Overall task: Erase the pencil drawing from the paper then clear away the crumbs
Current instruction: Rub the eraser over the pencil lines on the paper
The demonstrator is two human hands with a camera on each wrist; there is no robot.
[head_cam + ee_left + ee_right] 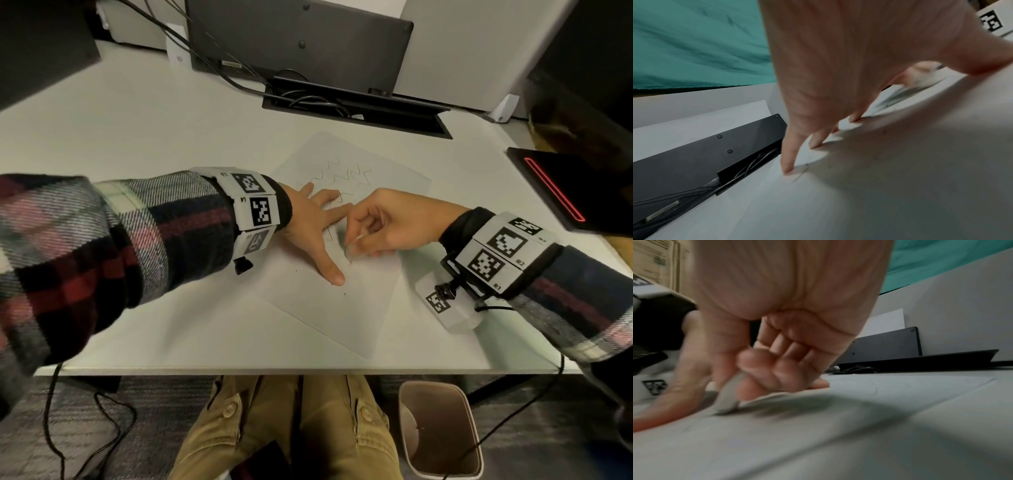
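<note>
- We pinch a pale grey eraser (726, 400) in our right hand (387, 221), thumb on one side and curled fingers on the other, its lower edge touching the sheet of paper (346, 308).
- The eraser (356, 247) sits near the middle of the paper, on a smudged grey patch of the pencil drawing (346, 174), and shows blurred in every view.
- Our left hand (313, 219) lies spread flat on the paper just beside the eraser, fingers straight, fingertips (787, 170) pressing the sheet and holding nothing.
- The left thumb points toward the paper's near edge; the left fingers reach toward its far side, where wavy pencil lines are visible.
- A few dark crumbs (345, 294) lie on the paper near the left thumb tip.
- The paper lies askew on a white desk (144, 130), one corner pointing toward the desk's far edge.
- Beyond the paper's far corner, a black cable tray (356, 109) with cords is sunk into the desk.
- Right of the paper, a black device with a red stripe (555, 186) rests at the desk's edge.
- Below the desk's near edge, on the paper's right side, stands a beige wastebasket (440, 428) on the floor.
</note>
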